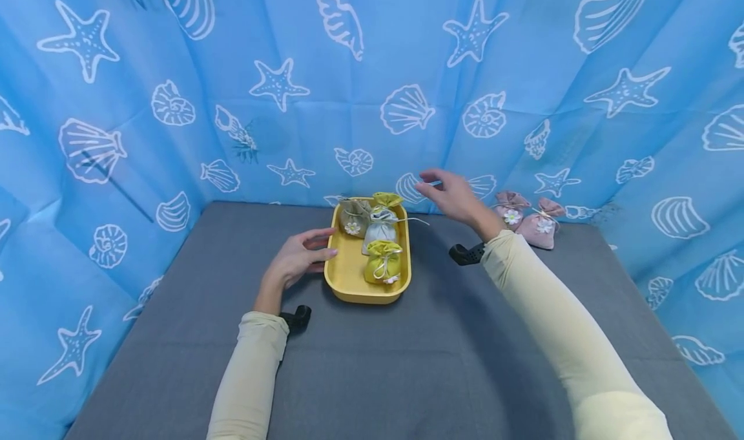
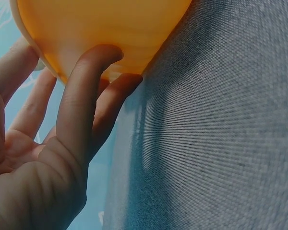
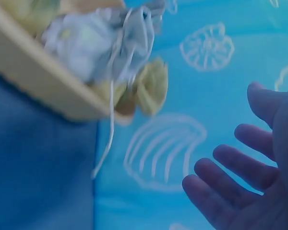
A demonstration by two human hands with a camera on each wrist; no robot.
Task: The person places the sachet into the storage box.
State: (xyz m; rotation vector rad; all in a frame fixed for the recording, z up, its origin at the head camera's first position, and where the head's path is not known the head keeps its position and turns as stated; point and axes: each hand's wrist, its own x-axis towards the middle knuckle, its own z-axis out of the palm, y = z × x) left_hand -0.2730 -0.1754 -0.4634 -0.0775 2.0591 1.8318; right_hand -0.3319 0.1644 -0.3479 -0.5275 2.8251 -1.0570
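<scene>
A yellow tray (image 1: 347, 275) stands on the grey table with several small drawstring pouches in it. They are a beige pouch (image 1: 352, 215) with a white flower, a pale blue pouch (image 1: 380, 232) with a loose string over the rim, a yellow-green pouch (image 1: 382, 267) in front and another yellow-green pouch (image 1: 386, 199) behind. At the tray's left side, my left hand (image 1: 299, 257) touches the outer wall with loosely bent fingertips (image 2: 129, 81). My right hand (image 1: 453, 198) is raised to the right of the tray, fingers apart and holding nothing.
Two pink pouches (image 1: 539, 227) with white flowers lie at the table's back right, partly behind the right wrist. A blue curtain (image 1: 349, 91) printed with shells and starfish hangs around the back and sides of the table (image 1: 372, 375). Each wrist wears a black camera mount (image 1: 296, 319).
</scene>
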